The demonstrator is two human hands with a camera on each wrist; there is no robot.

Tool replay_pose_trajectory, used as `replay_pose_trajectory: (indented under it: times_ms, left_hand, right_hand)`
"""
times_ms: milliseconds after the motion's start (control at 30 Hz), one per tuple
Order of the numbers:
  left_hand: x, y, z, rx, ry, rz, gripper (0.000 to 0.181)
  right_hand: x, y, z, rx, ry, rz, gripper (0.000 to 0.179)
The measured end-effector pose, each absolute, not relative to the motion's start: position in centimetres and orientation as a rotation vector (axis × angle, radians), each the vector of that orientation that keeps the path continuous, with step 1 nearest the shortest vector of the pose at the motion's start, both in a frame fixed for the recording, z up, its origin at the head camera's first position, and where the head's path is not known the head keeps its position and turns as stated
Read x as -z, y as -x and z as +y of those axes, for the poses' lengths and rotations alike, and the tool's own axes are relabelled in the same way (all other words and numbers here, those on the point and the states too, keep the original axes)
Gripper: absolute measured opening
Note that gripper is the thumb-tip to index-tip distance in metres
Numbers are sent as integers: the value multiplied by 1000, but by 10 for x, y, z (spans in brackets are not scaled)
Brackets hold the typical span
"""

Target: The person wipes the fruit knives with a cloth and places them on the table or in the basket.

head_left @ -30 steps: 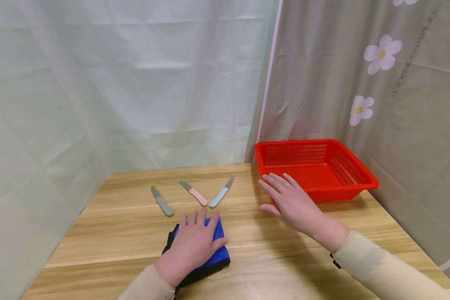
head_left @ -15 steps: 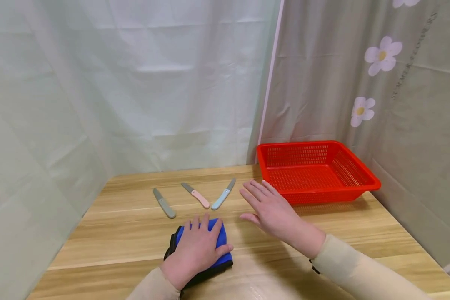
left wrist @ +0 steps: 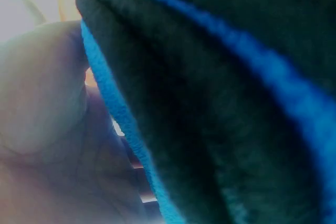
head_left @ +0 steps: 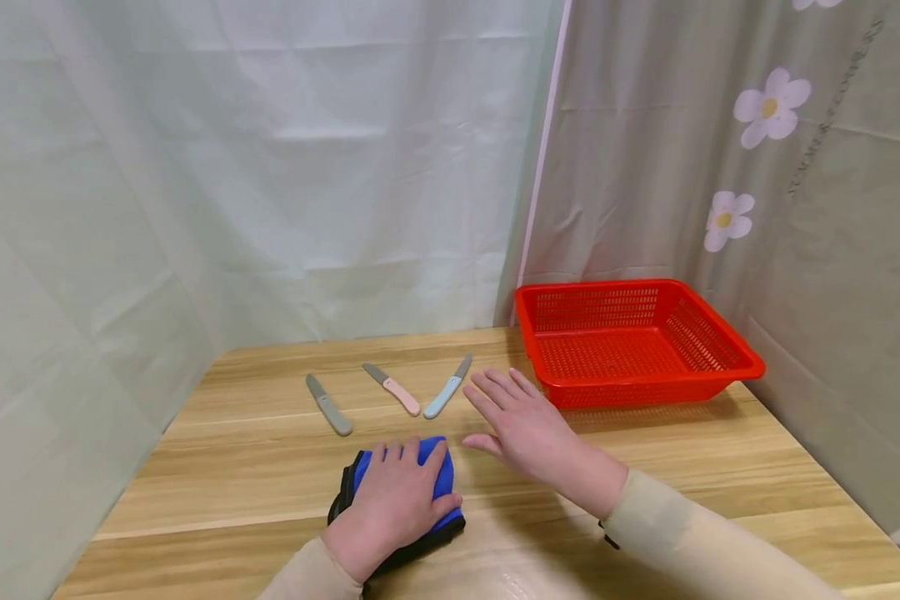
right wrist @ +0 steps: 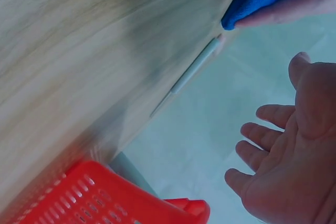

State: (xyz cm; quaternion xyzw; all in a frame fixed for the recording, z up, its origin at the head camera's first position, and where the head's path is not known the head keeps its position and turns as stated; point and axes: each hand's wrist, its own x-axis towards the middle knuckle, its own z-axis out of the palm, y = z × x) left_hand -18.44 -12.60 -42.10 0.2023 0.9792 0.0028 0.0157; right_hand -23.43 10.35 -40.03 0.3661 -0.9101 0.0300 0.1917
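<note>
A folded blue cloth with black edging (head_left: 438, 479) lies on the near part of the table. My left hand (head_left: 393, 504) rests flat over it, fingers spread forward and thumb out to the right. The left wrist view shows the stacked dark folds of the cloth (left wrist: 173, 108) close up beside the palm. To the right, my right hand (head_left: 528, 429) hovers over the table with straight fingers and holds nothing. Its fingertips are near a knife with a light blue handle (head_left: 444, 393). A pink-handled knife (head_left: 397, 395) and a grey-handled knife (head_left: 330, 408) lie further left.
A red plastic basket (head_left: 645, 387) with slotted walls stands at the back right of the wooden table (head_left: 232, 467). Pale curtains (head_left: 360, 167) hang behind the table and along both sides.
My right hand has moved left, from in front of the basket toward the light blue knife. My left hand stays on the cloth, and the head view has shifted slightly.
</note>
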Motion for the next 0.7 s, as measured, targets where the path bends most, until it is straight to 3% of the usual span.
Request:
replay_pose_trajectory:
  times_ms: [700]
  left_hand:
    - [417, 187, -134, 15, -703, 3108, 48]
  right_hand:
    - [410, 259, 82, -142, -981, -2744, 72]
